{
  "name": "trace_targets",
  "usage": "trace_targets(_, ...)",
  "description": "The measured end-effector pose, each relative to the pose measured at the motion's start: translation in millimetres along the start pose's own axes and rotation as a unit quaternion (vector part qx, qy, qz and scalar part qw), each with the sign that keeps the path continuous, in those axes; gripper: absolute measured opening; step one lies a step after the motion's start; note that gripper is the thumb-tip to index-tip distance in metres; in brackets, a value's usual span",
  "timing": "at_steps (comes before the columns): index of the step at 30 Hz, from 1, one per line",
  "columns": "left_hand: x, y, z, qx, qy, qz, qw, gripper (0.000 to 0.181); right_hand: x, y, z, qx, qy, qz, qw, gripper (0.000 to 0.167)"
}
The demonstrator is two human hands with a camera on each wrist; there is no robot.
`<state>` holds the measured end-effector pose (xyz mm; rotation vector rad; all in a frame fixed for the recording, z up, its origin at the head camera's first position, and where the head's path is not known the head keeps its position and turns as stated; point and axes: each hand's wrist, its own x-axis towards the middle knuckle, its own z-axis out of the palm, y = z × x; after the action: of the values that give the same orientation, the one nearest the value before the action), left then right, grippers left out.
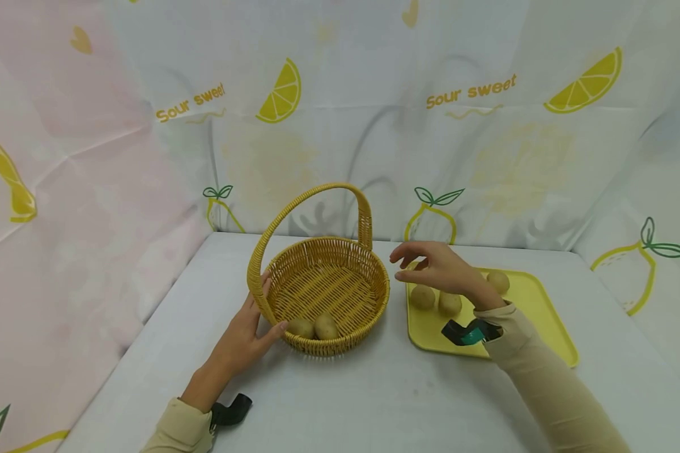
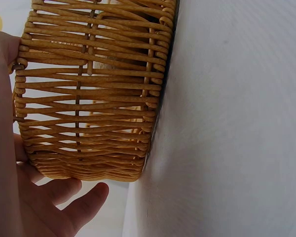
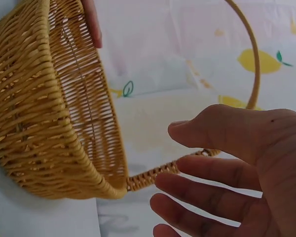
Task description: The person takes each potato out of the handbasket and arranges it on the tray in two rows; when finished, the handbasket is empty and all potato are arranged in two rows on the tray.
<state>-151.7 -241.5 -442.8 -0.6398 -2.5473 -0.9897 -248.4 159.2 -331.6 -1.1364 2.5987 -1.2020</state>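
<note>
A wicker basket (image 1: 376,308) with a tall arched handle stands on the table, with two potatoes (image 1: 325,326) lying inside at its near edge. My left hand (image 1: 240,340) holds the basket's left side, thumb at the rim and other fingers along the outer wall. In the left wrist view, those fingers (image 2: 86,207) reach around the woven wall. My right hand (image 1: 439,267) hovers between the basket and a yellow tray (image 1: 535,314), fingers loosely bent and holding nothing. Several potatoes (image 1: 422,297) sit on the tray, partly hidden by the right hand and forearm.
White cloth covers the table (image 1: 340,409). A cloth backdrop (image 1: 340,145) with lemon prints rises behind it and at both sides. Black wrist mounts (image 1: 231,410) show on both forearms.
</note>
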Motion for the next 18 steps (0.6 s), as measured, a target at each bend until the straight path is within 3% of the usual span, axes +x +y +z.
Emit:
trace_targets(8,0.7,-0.1,-0.8,0.002,-0.005,-0.003,1.0,0.089,36.4,-8.8,13.2,0.047,-0.098,-0.056,0.9925,0.025)
trace_targets(13,0.5,0.2,-0.6,-0.001,-0.008,-0.005,1.0,0.089,55.9,-11.2,25.2,0.087,-0.136,-0.058,0.9852,0.029)
trace_targets(18,-0.3,-1.4,1.1,-0.001,-0.001,0.005,1.0,0.088,75.9,-12.2,39.2,0.09,-0.196,-0.073,0.9737,0.034)
